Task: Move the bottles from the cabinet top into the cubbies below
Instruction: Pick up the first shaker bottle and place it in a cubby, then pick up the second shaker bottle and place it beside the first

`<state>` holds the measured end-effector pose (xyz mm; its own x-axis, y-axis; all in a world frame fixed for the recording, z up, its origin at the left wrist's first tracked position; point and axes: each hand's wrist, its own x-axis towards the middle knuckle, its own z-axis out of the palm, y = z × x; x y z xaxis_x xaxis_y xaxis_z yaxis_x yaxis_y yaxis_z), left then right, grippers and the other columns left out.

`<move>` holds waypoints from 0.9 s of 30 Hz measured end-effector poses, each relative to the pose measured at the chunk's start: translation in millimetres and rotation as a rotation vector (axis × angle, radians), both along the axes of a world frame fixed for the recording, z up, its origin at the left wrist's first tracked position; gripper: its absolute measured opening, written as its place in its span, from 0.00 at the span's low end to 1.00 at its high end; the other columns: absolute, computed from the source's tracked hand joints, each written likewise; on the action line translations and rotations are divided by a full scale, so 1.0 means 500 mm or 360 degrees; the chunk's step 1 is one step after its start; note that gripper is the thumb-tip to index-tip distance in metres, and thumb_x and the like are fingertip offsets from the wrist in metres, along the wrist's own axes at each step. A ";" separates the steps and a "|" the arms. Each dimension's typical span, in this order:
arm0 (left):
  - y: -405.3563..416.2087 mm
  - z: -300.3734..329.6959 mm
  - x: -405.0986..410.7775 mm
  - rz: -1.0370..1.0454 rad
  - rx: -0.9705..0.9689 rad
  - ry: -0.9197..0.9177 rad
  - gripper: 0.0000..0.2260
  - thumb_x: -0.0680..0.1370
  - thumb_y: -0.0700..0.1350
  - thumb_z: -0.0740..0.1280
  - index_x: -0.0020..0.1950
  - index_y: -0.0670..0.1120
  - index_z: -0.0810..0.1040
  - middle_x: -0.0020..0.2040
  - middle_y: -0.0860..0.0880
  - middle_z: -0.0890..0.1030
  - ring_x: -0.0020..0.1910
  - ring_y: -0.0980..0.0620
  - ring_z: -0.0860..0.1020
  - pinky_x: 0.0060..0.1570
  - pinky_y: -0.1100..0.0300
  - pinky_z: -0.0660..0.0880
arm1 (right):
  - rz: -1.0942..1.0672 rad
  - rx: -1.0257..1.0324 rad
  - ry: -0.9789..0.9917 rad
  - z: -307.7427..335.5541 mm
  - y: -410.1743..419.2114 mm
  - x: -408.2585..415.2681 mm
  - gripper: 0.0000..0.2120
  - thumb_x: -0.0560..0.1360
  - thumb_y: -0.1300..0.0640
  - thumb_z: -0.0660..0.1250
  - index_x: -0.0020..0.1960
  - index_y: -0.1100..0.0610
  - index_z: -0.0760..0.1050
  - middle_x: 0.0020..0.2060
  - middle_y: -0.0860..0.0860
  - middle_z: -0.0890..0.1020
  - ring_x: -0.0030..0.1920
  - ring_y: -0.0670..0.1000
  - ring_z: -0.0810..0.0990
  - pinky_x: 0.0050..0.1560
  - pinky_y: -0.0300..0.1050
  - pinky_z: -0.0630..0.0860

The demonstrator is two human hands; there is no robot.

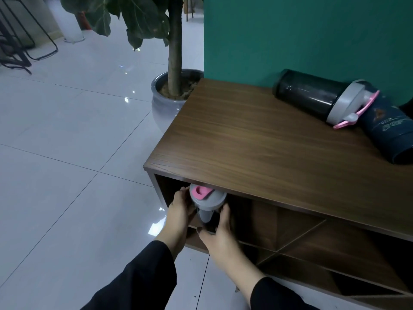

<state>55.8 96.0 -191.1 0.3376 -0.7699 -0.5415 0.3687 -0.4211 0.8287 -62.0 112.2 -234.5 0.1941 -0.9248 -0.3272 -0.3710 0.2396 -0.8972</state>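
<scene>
I have a shaker bottle (206,203) with a grey lid and a pink flip cap caught between both my hands, at the mouth of the end cubby (169,193) of the wooden cabinet (268,148), just under the cabinet's top edge. My left hand (180,212) is wrapped round the bottle's left side, fingers curled up near the lid. My right hand (218,229) grips the dark lower body from the right and beneath, thumb across the front. The bottle stands nearly upright, lid toward me, its base hidden behind my right hand.

Up on the cabinet top, toward its far right end against the green wall (301,36), two more bottles lie on their sides, touching: a dark shaker (312,95) with a grey lid and pink cap, and a dark blue bottle (384,133) with pale markings just beside it.
</scene>
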 end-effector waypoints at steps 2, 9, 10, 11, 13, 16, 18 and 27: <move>-0.006 -0.002 0.004 0.0027 -0.0008 0.0002 0.17 0.82 0.48 0.55 0.55 0.47 0.83 0.52 0.48 0.89 0.59 0.47 0.84 0.64 0.50 0.77 | 0.0068 0.0029 0.0036 -0.007 -0.003 0.001 0.40 0.75 0.54 0.70 0.77 0.42 0.49 0.73 0.49 0.67 0.70 0.51 0.72 0.69 0.46 0.70; 0.000 -0.019 0.000 -0.0036 -0.0069 -0.0025 0.18 0.82 0.49 0.55 0.62 0.51 0.83 0.55 0.52 0.88 0.60 0.53 0.83 0.65 0.53 0.75 | 0.0105 -0.0047 0.0038 -0.001 0.005 -0.021 0.39 0.78 0.52 0.66 0.79 0.42 0.45 0.74 0.45 0.65 0.74 0.49 0.67 0.68 0.41 0.65; 0.011 -0.024 -0.004 -0.0074 -0.0071 -0.0071 0.19 0.82 0.49 0.54 0.63 0.53 0.83 0.56 0.53 0.88 0.59 0.54 0.83 0.62 0.54 0.75 | 0.0113 -0.0039 0.0035 0.001 0.013 -0.030 0.38 0.79 0.53 0.66 0.79 0.42 0.46 0.72 0.43 0.67 0.73 0.47 0.69 0.66 0.38 0.66; 0.028 -0.036 -0.006 -0.0099 -0.0035 -0.0164 0.19 0.82 0.49 0.54 0.61 0.54 0.83 0.56 0.52 0.88 0.58 0.53 0.82 0.59 0.54 0.76 | 0.0123 -0.0024 0.0051 0.004 0.022 -0.040 0.36 0.79 0.54 0.66 0.79 0.43 0.49 0.70 0.42 0.68 0.71 0.46 0.70 0.65 0.37 0.67; 0.076 -0.054 -0.013 -0.0081 0.0016 -0.0391 0.18 0.82 0.48 0.56 0.52 0.50 0.86 0.51 0.48 0.88 0.53 0.48 0.83 0.55 0.49 0.79 | 0.0141 0.0002 0.0101 0.020 0.050 -0.065 0.28 0.79 0.55 0.67 0.76 0.45 0.63 0.69 0.46 0.75 0.65 0.41 0.76 0.64 0.34 0.69; 0.160 -0.048 -0.027 -0.0153 -0.0136 -0.0861 0.22 0.81 0.53 0.55 0.36 0.48 0.82 0.34 0.46 0.85 0.39 0.48 0.82 0.46 0.47 0.80 | 0.0200 -0.0388 0.0193 0.092 0.107 -0.124 0.08 0.75 0.53 0.68 0.45 0.41 0.82 0.39 0.41 0.87 0.36 0.34 0.81 0.43 0.30 0.74; 0.194 -0.004 -0.040 -0.0241 -0.0428 -0.1222 0.24 0.77 0.57 0.53 0.30 0.47 0.79 0.28 0.51 0.82 0.30 0.59 0.78 0.38 0.57 0.77 | 0.0089 -0.0802 0.0279 0.168 0.128 -0.172 0.07 0.72 0.51 0.68 0.36 0.50 0.80 0.26 0.43 0.82 0.26 0.40 0.79 0.32 0.35 0.74; 0.042 0.276 -0.179 -0.0575 -0.1361 -0.1681 0.12 0.83 0.53 0.59 0.49 0.52 0.80 0.43 0.62 0.78 0.45 0.64 0.76 0.48 0.71 0.69 | -0.0525 -0.1259 0.0442 0.426 -0.107 -0.366 0.11 0.75 0.52 0.71 0.56 0.51 0.79 0.52 0.47 0.81 0.54 0.48 0.80 0.59 0.48 0.76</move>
